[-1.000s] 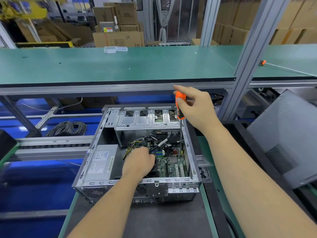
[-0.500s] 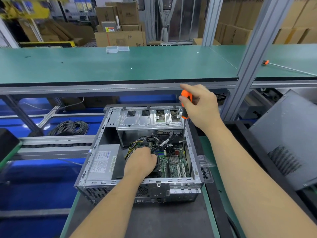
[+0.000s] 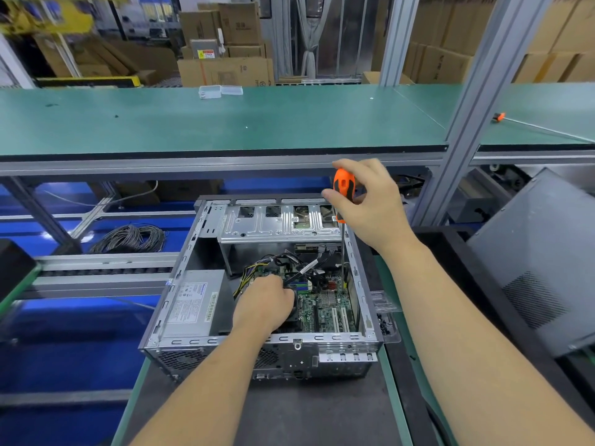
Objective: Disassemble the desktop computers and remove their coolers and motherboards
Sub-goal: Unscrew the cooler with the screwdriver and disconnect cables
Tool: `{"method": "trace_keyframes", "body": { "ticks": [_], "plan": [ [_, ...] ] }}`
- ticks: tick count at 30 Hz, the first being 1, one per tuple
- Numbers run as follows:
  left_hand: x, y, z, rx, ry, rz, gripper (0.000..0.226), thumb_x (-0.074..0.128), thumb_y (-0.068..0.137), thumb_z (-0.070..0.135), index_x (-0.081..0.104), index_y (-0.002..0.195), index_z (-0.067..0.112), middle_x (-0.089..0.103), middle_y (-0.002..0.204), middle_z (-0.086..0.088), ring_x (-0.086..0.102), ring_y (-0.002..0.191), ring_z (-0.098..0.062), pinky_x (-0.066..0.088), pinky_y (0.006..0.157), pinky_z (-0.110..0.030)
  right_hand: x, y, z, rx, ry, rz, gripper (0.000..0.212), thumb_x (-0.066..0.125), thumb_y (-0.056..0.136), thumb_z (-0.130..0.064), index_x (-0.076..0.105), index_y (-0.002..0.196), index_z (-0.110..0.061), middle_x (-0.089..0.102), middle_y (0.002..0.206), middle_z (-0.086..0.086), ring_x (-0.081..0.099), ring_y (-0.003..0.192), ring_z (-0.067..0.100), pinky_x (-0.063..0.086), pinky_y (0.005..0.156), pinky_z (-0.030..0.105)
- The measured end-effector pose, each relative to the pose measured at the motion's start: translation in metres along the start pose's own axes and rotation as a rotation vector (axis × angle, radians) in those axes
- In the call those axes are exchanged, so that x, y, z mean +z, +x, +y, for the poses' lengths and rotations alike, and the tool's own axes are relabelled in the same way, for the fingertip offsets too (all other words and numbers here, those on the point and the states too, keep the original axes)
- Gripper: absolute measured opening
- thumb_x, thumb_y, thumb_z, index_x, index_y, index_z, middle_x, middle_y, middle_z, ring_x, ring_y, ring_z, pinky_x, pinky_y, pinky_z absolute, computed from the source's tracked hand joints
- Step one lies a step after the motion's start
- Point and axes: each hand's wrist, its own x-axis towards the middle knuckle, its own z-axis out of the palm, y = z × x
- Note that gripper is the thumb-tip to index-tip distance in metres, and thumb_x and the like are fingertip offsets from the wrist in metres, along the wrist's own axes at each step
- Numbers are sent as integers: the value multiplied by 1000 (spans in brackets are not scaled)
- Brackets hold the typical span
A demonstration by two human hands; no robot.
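One open computer case [image 3: 257, 346], two screwdrivers [image 3: 344, 188] [image 3: 499, 116], one cable coil [image 3: 128, 238], two hands [image 3: 262, 305] [image 3: 373, 201].

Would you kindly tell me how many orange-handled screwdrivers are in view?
2: one orange-and-black-handled screwdriver in the right hand over the open grey computer case; another long one lying on the green bench, far right. Others may be hidden.
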Motion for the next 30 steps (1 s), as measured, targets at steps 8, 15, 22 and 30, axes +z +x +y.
{"method": "trace_keyframes", "body": {
  "ticks": [8, 15, 22, 30],
  "plan": [
    [0, 1, 0, -4, 12, -1, 24, 44, 87, 22, 41, 65, 13, 52, 65, -4, 44, 57, -21, 30, 49, -29, -2, 2, -2, -51, -11, -33, 39, 64, 92, -9, 62, 131, -15, 61, 116, 1, 56, 99, 12, 52, 89, 34],
    [0, 1, 0, 1, 6, -7, 26, 44, 87, 21, 38, 63, 15, 47, 60, -1, 38, 53, -19, 27, 48, -28, 0, 3, 1, -14, 17, -72, 47, 61, 93, -5, 56, 139, -18, 62, 115, 2, 60, 101, 21, 53, 92, 42],
    [-1, 1, 1, 5, 1, -16, 26, 45, 86, 21, 37, 62, 16, 45, 59, 0, 38, 53, -19, 26, 48, -28, 3, 2, 2, -46, -104, 19, 44, 72, 88, -13, 61, 130, -20, 54, 109, 1, 52, 97, 15, 51, 88, 38],
    [-2, -1, 4, 49, 3, -14, 27, 45, 89, 21, 39, 63, 16, 46, 58, 0, 38, 53, -19, 29, 49, -27, 3, -1, 7, 3, -81, -121, 62, 70, 88, -5, 48, 139, -30, 54, 108, -8, 50, 92, 13, 48, 89, 34]
  ]
}}
